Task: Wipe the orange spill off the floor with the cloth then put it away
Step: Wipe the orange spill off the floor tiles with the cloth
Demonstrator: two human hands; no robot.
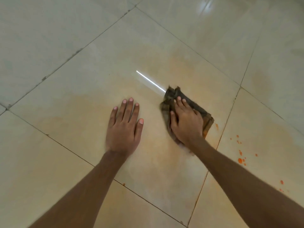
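Observation:
A dark brown cloth lies bunched on the pale tiled floor, right of centre. My right hand presses down flat on it, fingers spread over the fabric. My left hand rests flat on the bare tile to the left of the cloth, fingers straight and holding nothing. Bright orange spill drops dot the tile to the right of my right forearm. A faint orange smear stains the tile around and below the cloth.
Dark grout lines cross the floor diagonally, one just right of the cloth. More orange specks lie at the lower right. A bright strip of reflected light gleams above the cloth.

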